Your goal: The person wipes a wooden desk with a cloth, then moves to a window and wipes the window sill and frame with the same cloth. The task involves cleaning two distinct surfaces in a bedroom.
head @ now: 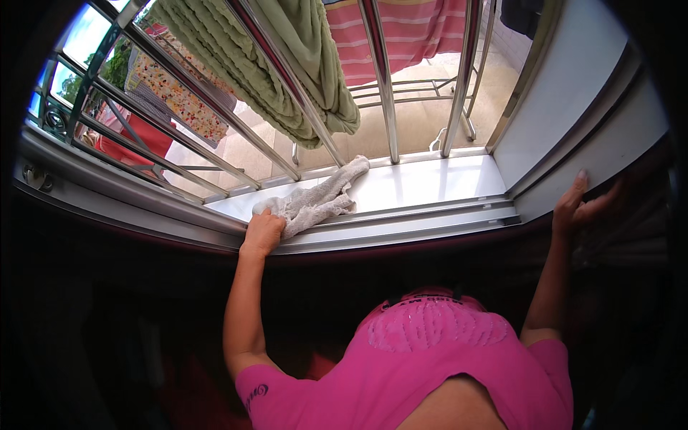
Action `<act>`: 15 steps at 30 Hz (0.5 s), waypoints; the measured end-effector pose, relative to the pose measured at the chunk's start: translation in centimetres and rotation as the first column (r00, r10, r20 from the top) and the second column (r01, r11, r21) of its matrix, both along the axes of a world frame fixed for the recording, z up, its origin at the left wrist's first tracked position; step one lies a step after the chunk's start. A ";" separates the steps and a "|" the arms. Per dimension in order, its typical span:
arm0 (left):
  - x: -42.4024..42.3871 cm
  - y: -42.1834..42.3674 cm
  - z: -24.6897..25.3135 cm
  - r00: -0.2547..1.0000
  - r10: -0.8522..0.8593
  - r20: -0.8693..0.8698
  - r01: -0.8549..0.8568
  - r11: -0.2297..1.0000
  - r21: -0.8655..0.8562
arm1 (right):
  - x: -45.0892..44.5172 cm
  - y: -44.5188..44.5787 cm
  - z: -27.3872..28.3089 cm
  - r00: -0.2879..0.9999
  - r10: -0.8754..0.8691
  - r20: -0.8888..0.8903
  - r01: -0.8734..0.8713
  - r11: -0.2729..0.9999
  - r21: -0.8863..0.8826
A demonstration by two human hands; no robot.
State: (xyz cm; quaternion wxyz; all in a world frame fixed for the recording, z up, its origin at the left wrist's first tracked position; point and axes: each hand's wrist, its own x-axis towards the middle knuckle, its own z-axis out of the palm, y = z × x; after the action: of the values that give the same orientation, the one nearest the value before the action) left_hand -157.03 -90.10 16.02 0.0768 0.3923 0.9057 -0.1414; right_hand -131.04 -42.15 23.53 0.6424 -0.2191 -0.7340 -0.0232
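My left hand (263, 232) grips one end of a crumpled, light grey cloth (317, 201) at the inner edge of the window sill. The cloth lies across the sliding-window track (398, 226) and the white sill (424, 180), and its far end touches the foot of the metal bars. Over at the right, my right hand (583, 204) has its fingers apart and holds nothing. Its thumb is at the edge of the pale window frame (586, 161); whether it presses on the frame is unclear.
Stainless steel window bars (381, 80) stand beyond the sill. Outside, a green blanket (290, 70), a pink striped cloth (398, 37) and a floral cloth (172, 86) hang, with a drying rack's metal base (408, 98) on the tiled floor. A window latch (37, 177) is at the far left.
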 end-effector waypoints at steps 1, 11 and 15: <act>0.0 -0.2 -0.2 1.000 -0.016 0.005 0.016 0.999 0.029 | 0.0 0.0 -0.1 1.000 -0.002 0.007 0.002 1.000 -0.011; 1.2 2.4 -0.8 0.982 -0.123 0.141 0.050 0.898 0.437 | 0.2 -0.7 0.5 0.992 -0.096 0.078 0.097 0.995 -0.013; 2.1 5.0 -0.6 0.967 -0.209 0.146 0.106 0.851 0.515 | 0.2 -0.8 0.8 0.994 -0.094 0.059 0.093 0.995 0.019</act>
State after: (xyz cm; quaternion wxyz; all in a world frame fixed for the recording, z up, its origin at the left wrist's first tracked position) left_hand -154.94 -85.07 15.43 0.0490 0.4838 0.8636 0.1330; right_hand -130.85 -42.90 24.29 0.6200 -0.2472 -0.7417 -0.0659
